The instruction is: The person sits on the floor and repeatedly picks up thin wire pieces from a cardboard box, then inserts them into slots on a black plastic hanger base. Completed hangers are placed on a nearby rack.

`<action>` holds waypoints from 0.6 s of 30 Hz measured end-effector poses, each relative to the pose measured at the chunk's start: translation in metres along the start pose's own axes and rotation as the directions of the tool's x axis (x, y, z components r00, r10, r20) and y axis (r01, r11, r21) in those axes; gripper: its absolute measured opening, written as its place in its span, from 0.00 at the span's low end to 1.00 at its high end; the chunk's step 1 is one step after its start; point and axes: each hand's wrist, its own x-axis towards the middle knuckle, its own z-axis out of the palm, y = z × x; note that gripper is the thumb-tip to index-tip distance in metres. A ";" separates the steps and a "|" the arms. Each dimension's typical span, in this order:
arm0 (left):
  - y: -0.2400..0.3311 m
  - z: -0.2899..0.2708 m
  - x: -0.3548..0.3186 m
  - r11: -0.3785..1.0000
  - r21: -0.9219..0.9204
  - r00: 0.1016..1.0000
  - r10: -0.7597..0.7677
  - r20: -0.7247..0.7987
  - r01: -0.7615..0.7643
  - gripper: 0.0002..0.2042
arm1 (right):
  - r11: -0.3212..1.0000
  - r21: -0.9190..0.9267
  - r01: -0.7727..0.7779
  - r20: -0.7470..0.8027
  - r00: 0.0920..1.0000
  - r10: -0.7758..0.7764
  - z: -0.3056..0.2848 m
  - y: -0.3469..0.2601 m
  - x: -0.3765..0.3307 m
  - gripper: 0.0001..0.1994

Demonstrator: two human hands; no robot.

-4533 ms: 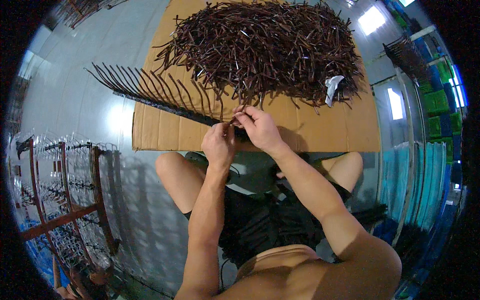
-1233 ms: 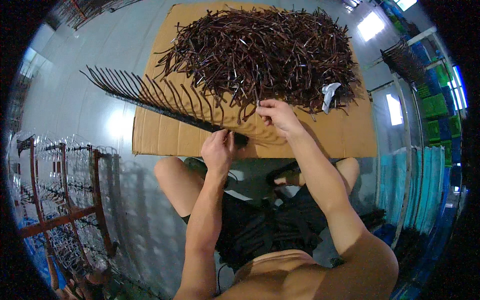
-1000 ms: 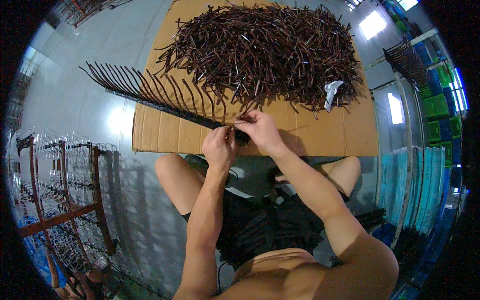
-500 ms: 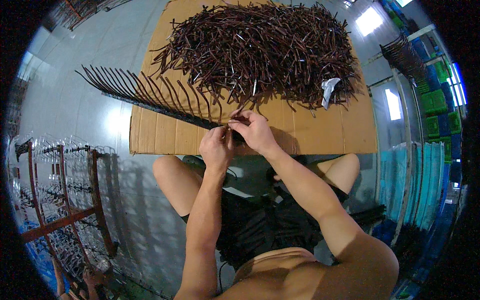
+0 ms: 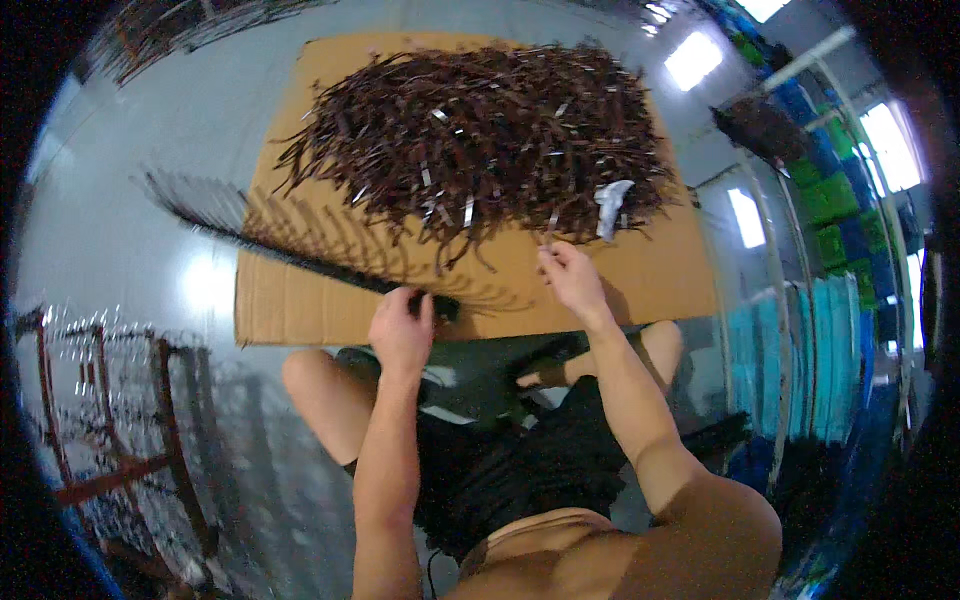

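My left hand (image 5: 402, 330) is closed on the near end of a long black bar (image 5: 310, 266), which slants away to the far left over the cardboard. A row of thin curved brown rods stands up along the bar like comb teeth, blurred by motion. To the right, apart from the bar, my right hand (image 5: 575, 285) pinches what looks like a thin brown rod at the near edge of a big pile of loose brown rods (image 5: 480, 140). Its fingertips are partly smeared.
The pile lies on a cardboard sheet (image 5: 670, 285) over my crossed legs' far side. A crumpled white scrap (image 5: 612, 205) rests on the pile's right. A brown metal rack (image 5: 115, 480) stands left; turquoise panels (image 5: 800, 350) and green crates (image 5: 828, 205) stand right.
My right hand has left the bar and moved right to the pile's near edge. My left hand keeps hold of the bar's end. The whole view has shifted somewhat.
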 end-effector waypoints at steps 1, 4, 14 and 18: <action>-0.005 0.004 -0.001 0.999 -0.016 0.997 0.042 -0.066 -0.044 0.09 | 1.000 0.012 -0.015 -0.120 0.993 0.016 -0.021 0.013 0.003 0.15; -0.001 0.006 -0.001 0.998 -0.059 0.999 0.020 -0.040 -0.023 0.08 | 0.954 -0.275 -0.120 -0.437 0.899 -0.013 -0.124 0.097 0.029 0.19; 0.005 0.002 0.003 0.999 -0.037 0.995 -0.019 -0.098 0.016 0.08 | 0.482 -0.723 -0.495 -0.539 0.840 0.053 -0.211 0.132 0.022 0.18; 0.006 0.005 0.003 0.996 -0.072 0.996 -0.061 -0.067 0.056 0.09 | 0.835 -0.544 0.083 -0.125 0.976 -0.179 -0.114 0.064 0.045 0.12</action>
